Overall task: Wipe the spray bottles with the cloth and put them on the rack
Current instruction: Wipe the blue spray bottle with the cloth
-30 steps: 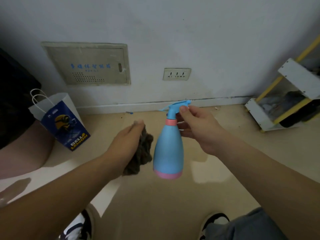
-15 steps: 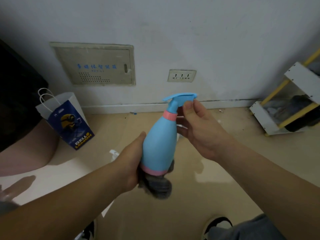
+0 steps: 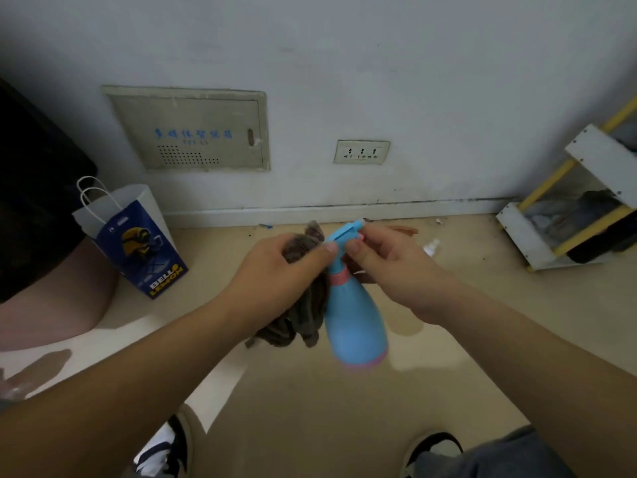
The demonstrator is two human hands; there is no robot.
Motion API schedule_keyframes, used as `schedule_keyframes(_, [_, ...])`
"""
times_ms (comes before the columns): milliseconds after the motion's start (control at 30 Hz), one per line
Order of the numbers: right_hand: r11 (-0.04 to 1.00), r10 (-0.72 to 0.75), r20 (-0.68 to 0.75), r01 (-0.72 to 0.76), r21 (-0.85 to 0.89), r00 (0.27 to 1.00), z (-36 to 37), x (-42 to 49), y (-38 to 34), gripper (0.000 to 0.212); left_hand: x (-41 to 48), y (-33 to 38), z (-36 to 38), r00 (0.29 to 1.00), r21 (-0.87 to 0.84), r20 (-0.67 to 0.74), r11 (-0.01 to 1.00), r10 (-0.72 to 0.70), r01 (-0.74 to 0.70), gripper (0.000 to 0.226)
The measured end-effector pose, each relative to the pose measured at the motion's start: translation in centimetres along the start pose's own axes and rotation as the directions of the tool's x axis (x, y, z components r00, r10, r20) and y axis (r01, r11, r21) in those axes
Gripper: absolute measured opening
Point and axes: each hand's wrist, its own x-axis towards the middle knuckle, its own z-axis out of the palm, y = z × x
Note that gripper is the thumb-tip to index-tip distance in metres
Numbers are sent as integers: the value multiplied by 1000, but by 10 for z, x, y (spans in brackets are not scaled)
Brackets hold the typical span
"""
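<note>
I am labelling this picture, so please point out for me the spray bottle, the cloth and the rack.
spray bottle (image 3: 355, 322), head view, on its blue body.
cloth (image 3: 294, 324), head view, on the hanging brown folds.
rack (image 3: 524, 236), head view, on the white bottom board.

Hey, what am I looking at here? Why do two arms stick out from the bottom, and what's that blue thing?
No machine here: those are a person's own arms, filmed by one wide-angle camera worn on their head, looking forward and down. The right hand pinches the trigger top of a blue plastic spray bottle with pink collar and base. The left hand grips a dark crumpled cloth against the bottle's neck. Below is a beige floor, with a blue-and-white paper bag standing near the wall on the left and a white-and-yellow rack on the right.
</note>
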Motion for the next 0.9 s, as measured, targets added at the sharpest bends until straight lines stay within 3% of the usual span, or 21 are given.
schedule_keyframes(100, [999,45,41,-46,15,998,1,-4,-2,17,-1,-3,0,999,120,9,992,47,-48,19])
schedule_keyframes(167, [992,74,-112,-85,-92,991,3,-2,2,16,-3,-4,0,999,145,-36,989,23,-17,22])
schedule_keyframes(233, [971,79,-239,-130,-203,968,4,-1,4,39,-2,-6,-3,996,130,-85,991,-25,36,24])
schedule_keyframes(267, [962,82,-232,-138,-234,969,7,-1,3,43,-3,-6,-5,993,140,-112,989,-41,56,24])
schedule_keyframes(367, [936,84,-37,-92,-341,996,23,-9,3,30,-6,0,-11,982,152,-186,986,-43,72,24])
schedule_keyframes(400, [919,69,2,-63,-390,998,30,-13,2,38,-8,5,-12,980,138,-192,987,-50,77,24])
schedule_keyframes(467, [904,6,11,-1,-426,1000,40,-15,2,49,-11,11,-14,977,116,-208,990,-56,82,23])
schedule_keyframes(667, [929,-100,2,95,-358,995,44,-14,-1,19,-19,23,-18,977,-78,-185,993,-106,93,25])
schedule_keyframes(733, [972,-59,-68,41,-233,996,40,-7,-2,22,-20,28,-22,966,-201,-208,973,-154,112,24])
schedule_keyframes(800, [992,125,-174,-124,20,977,26,3,-5,30,-17,34,-27,942,-290,-259,947,-214,135,23])
schedule_keyframes(900, [871,390,-160,-307,383,907,2,10,-13,41,-17,44,-35,888,-392,-264,883,-376,257,23])
